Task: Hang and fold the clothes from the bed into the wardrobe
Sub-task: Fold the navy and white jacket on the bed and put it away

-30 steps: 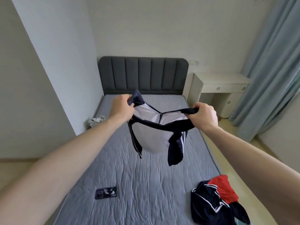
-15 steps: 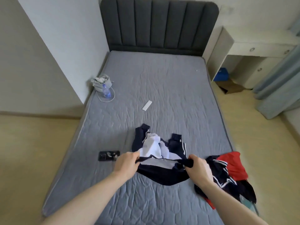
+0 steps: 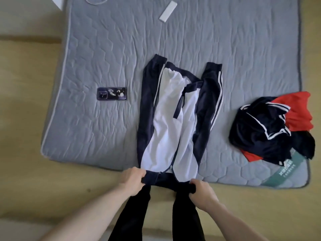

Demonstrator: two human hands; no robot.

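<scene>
- A navy-and-white zip-up track jacket (image 3: 175,117) lay spread flat on a grey quilted mattress (image 3: 97,54), front side up, its white panels in the middle and both dark striped sleeves stretched along its sides, cuffs pointing away from the person.
- The left hand (image 3: 132,179) was closed on the jacket's dark hem at its left corner; the right hand (image 3: 202,191) was closed on the hem at its right corner — both at the near edge of the bed, with the hem hanging just over it.
- To the right, near the mattress corner, sat a crumpled heap of navy and red clothes (image 3: 272,127), well apart from the jacket.
- A dark smartphone (image 3: 111,93) lay left of the jacket; a small white rectangular strip (image 3: 168,11) lay farther up the bed.
- Below, the person's dark-trousered legs (image 3: 132,214) stood on a pale wooden floor (image 3: 26,119).
</scene>
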